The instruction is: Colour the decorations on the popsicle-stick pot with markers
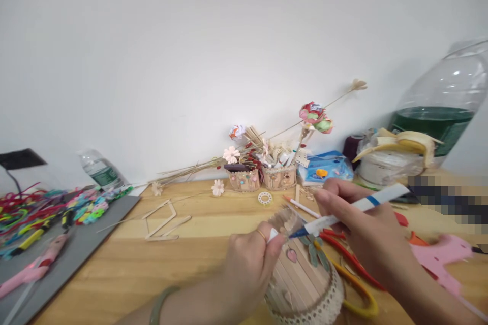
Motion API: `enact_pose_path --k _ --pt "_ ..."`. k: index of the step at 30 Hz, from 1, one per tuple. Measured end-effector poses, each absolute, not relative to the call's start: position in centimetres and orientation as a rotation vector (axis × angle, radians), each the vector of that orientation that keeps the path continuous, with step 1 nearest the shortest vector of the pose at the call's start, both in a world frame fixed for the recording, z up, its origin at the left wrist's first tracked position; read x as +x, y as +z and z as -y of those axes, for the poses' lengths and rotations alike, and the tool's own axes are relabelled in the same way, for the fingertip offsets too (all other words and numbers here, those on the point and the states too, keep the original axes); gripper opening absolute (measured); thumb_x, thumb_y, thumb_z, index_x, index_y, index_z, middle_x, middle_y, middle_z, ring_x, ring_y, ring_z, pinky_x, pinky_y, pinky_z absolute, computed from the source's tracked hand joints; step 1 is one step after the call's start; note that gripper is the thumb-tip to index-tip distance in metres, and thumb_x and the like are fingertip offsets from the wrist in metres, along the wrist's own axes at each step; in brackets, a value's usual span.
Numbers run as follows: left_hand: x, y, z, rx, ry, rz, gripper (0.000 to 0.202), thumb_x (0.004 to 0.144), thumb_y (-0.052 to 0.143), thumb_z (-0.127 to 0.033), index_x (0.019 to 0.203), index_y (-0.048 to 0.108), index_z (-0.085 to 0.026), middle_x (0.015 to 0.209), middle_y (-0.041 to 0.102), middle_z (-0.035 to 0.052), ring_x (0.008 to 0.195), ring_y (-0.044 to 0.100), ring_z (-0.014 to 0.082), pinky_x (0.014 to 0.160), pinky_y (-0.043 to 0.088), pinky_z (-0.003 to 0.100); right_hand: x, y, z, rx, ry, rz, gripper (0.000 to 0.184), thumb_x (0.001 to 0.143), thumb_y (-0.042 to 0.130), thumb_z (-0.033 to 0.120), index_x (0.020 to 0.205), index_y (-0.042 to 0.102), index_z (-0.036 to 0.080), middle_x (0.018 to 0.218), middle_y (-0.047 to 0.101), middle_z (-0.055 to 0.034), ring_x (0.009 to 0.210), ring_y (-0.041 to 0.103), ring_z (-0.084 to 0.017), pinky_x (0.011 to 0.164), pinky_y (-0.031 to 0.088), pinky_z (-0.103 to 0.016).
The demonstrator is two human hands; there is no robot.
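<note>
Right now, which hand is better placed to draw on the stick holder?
Right, I'd judge: the right hand holds the blue marker with its tip at the rim of the stick holder, while the left hand clasps its side.

Single head-worn view, facing forward and down; close over table (125, 264), white wall (190, 35) beyond

stick cup (301, 279): my left hand (247, 264) covers its left side; its base runs off the near edge.
pen (358, 206): tip blurred; I cannot tell whether it touches the cup.
big bottle (446, 91): cut by the right edge.
pixelated patch (446, 198): contents unreadable.
</note>
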State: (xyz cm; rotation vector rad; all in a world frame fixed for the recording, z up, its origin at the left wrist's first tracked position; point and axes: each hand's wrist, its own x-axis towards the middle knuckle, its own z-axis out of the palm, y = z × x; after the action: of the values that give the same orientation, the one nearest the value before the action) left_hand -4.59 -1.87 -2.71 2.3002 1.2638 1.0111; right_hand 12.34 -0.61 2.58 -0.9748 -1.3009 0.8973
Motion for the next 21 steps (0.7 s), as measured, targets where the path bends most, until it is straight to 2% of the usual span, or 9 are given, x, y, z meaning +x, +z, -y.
enact_pose_path --k 5,13,21 --pt "-4.7 -2.8 2.0 2.273 0.985 -1.235 0.034 0.091 0.029 -0.031 0.071 0.053 -0.017 0.052 0.049 -0.0029 0.042 0.039 0.0089 0.044 0.03 0.019 11.5 3.3 0.5 -1.001 0.833 1.314 0.04 0.074 0.058 0.042 0.048 0.038 0.02 0.044 0.032 0.006 0.043 0.027 -0.008 0.039 0.022 -0.023" --pt "-4.7 -2.4 2.2 2.196 0.937 -1.24 0.037 0.091 0.029 -0.036 0.072 0.056 -0.018 0.046 0.042 -0.0049 0.036 0.033 0.0094 0.039 0.027 0.02 10.8 3.6 0.3 -1.021 0.792 1.342 0.038 0.076 0.057 0.035 0.05 0.035 0.019 0.045 0.032 0.0067 0.044 0.027 -0.008 0.04 0.02 -0.022" --pt "-4.5 -2.1 2.2 2.2 0.975 -1.206 0.041 0.09 0.028 -0.042 0.071 0.055 -0.018 0.047 0.046 -0.0037 0.037 0.035 0.0099 0.04 0.03 0.02 10.6 3.4 0.2 -1.062 0.78 1.386 0.038 0.078 0.055 0.036 0.051 0.034 0.02 0.046 0.031 0.0065 0.045 0.027 -0.008 0.041 0.022 -0.022"
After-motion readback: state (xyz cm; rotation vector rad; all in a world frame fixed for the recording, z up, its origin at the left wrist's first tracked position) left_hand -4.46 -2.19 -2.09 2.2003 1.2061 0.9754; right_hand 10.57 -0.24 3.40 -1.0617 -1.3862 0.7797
